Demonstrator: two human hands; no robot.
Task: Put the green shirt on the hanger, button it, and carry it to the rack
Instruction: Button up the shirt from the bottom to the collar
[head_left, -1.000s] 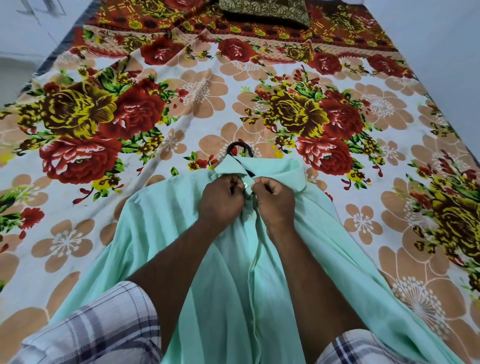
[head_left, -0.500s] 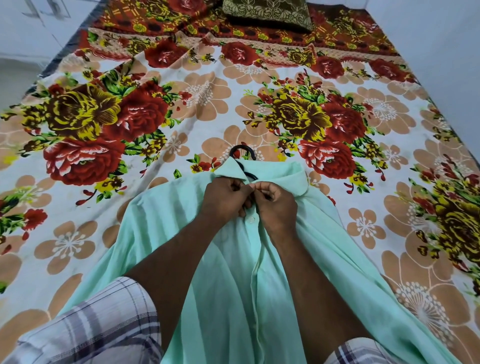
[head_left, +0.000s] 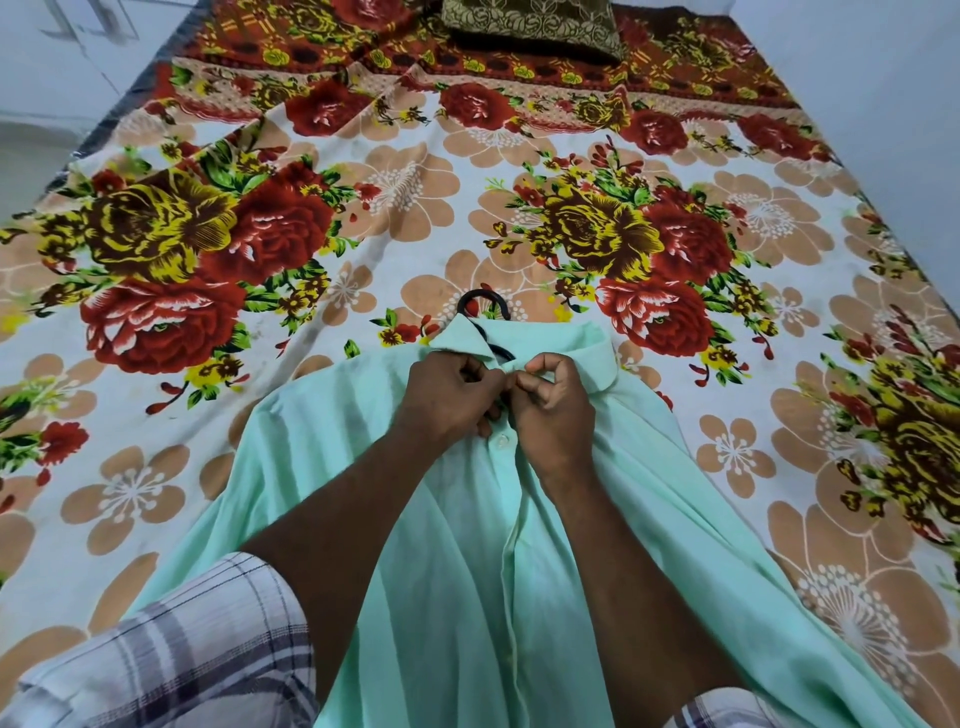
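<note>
A pale green shirt (head_left: 447, 571) lies front-up on the flowered bed, spread toward me. The black hook of a hanger (head_left: 480, 302) sticks out above its collar; the rest of the hanger is hidden inside the shirt. My left hand (head_left: 449, 397) and my right hand (head_left: 553, 410) meet at the collar opening, each pinching one edge of the shirt's front just below the collar. A fastened white button (head_left: 503, 441) shows right under my right hand's fingers.
The flowered bedsheet (head_left: 363, 218) covers the whole bed. A dark patterned pillow (head_left: 530, 26) lies at the far end. A white wall runs along the right side, and pale floor shows at the far left.
Both hands have shifted slightly up toward the collar, and a fastened button now shows below them. The shirt and hanger stay in place.
</note>
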